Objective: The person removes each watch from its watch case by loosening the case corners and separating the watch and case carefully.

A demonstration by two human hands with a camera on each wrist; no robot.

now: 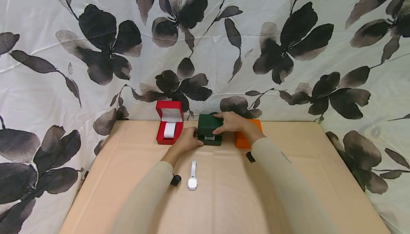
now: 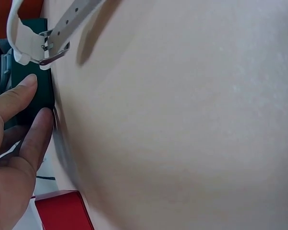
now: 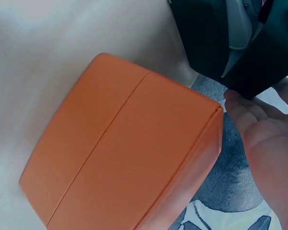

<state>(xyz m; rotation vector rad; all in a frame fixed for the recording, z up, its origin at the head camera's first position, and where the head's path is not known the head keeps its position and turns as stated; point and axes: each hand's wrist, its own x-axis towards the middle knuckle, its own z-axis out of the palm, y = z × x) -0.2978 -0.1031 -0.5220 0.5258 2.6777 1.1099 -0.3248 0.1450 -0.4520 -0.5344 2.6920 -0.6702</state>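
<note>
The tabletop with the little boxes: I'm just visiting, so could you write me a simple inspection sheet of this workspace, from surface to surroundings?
Surface: beige tabletop, faintly creased.
Job's things: green box, lid partly open, a greyish item showing inside.
Clutter: red box, open, with a white cushion inside; orange box, closed; white watch, lying in front of the boxes.
Left hand: holds the green box's base.
Right hand: grips its lid.
Cables: nothing seen.
Surroundings: white fabric backdrop with dark flowers.

Bright diffuse light, soft shadows (image 1: pixel 261 182)
</note>
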